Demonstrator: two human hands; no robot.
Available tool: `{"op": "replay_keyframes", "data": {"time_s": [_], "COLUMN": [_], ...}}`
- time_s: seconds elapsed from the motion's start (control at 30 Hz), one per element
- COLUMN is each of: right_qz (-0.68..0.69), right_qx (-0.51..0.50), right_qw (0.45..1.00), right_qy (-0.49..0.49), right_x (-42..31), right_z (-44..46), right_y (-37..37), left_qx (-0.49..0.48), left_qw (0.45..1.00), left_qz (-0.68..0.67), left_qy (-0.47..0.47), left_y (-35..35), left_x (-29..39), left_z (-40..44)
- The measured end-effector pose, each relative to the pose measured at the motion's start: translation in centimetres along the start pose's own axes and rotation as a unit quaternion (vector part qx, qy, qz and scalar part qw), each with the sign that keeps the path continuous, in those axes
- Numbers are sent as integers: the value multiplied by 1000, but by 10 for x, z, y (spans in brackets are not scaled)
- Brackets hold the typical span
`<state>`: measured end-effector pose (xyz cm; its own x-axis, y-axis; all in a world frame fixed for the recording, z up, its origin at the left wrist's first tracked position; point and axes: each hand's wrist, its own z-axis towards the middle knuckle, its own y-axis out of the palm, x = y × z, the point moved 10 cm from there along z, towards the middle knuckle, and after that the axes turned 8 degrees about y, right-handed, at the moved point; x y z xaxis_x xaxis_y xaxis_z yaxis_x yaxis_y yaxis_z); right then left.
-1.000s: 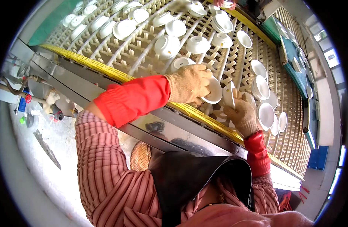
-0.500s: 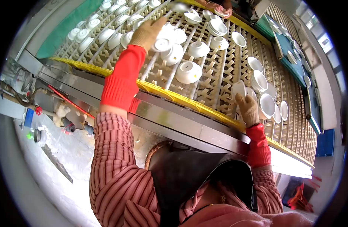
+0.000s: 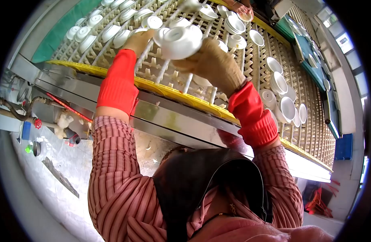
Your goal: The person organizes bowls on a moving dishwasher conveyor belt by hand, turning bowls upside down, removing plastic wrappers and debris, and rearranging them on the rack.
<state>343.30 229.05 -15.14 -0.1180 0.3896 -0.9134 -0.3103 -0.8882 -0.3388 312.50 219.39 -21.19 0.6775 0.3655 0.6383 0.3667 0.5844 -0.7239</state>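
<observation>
My right hand (image 3: 217, 64), in a tan glove with a red cuff, grips a white bowl (image 3: 181, 43) held bottom-up over the pegged rack (image 3: 161, 76). Beyond it, more white bowls partly show behind the held one. My left hand (image 3: 139, 41), gloved the same way, is low over the rack beside an upturned bowl (image 3: 121, 39); its fingertips are hard to make out, and whether they hold a bowl does not show. Several upturned bowls (image 3: 83, 34) stand in rows at the left. To the right, a group of bowls (image 3: 279, 83) leans on its side among the pegs.
A yellow edge strip (image 3: 169, 92) and a metal ledge (image 3: 161, 113) run along the rack's near side. Another person's hand (image 3: 238, 7) is at the far side near a bowl. A blue-green conveyor (image 3: 310, 76) carrying bowls stands at the right.
My right hand has moved left and up from the right-hand bowl group and now holds a bowl. My left hand has drawn back toward the near left. The view has shifted slightly.
</observation>
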Motion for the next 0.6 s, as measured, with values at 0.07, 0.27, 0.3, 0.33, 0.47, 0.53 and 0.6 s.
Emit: {"op": "replay_keyframes", "data": {"time_s": [0.07, 0.27, 0.3, 0.33, 0.47, 0.53, 0.6], "right_qz": [10, -72, -285, -484, -552, -522, -501], "right_qx": [-18, 291, 320, 332, 288, 292, 290], "right_qw": [1000, 943, 883, 776, 716, 731, 748], "right_qy": [21, 144, 191, 231, 317, 329, 326], "right_x": [30, 111, 114, 114, 166, 174, 173], "right_z": [-9, -87, -98, -110, -150, -158, -163], "right_y": [-4, -180, -212, -241, -291, -296, -292], "left_qx": [15, -47, -63, -89, -105, -109, -88], "left_qw": [995, 995, 988, 976, 939, 933, 954], "left_qz": [-92, 80, 142, 199, 327, 343, 272], "left_qy": [-40, -47, -17, -21, -4, 26, 92], "left_y": [-10, 14, 18, 22, 42, 54, 71], "left_x": [-7, 5, 23, 30, 60, 85, 116], "left_z": [1, 0, -7, -9, -14, -19, -31]}}
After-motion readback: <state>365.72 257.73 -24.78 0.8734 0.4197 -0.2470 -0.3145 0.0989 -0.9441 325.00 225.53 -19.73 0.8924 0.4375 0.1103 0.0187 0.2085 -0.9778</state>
